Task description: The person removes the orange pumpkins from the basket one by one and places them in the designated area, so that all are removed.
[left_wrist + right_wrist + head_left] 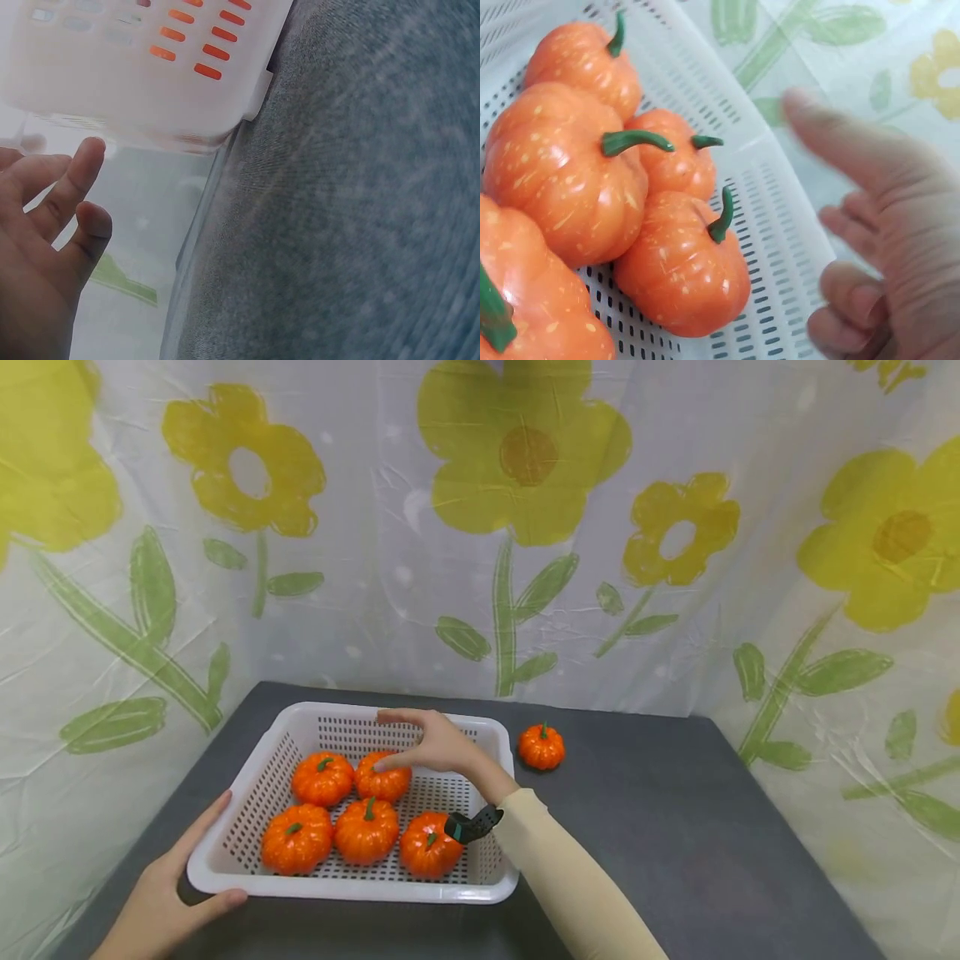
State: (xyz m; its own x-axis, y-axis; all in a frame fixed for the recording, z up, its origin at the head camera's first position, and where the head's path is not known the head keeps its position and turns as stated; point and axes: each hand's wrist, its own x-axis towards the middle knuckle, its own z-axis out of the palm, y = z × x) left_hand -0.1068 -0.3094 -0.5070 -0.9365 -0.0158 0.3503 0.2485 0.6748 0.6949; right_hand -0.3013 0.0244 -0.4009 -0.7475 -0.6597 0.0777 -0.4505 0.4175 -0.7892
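Observation:
A white slotted plastic basket [345,887] stands on the dark table, with several small orange pumpkins [366,832] inside. My left hand [161,889] is at the basket's front left corner, thumb by the front rim and fingers spread along the left side. In the left wrist view, the fingers of the left hand [56,217] look relaxed beside the basket wall [112,97]; whether they touch it is unclear. Over the back right part of the basket, my right hand [438,743] has its fingers apart and holds nothing. The right wrist view shows that hand [885,225] beyond the pumpkins [682,270].
One more orange pumpkin [542,747] sits on the table just right of the basket. The dark tabletop [675,827] stretches to the right. A white curtain [360,610] with yellow flowers hangs behind and along both sides.

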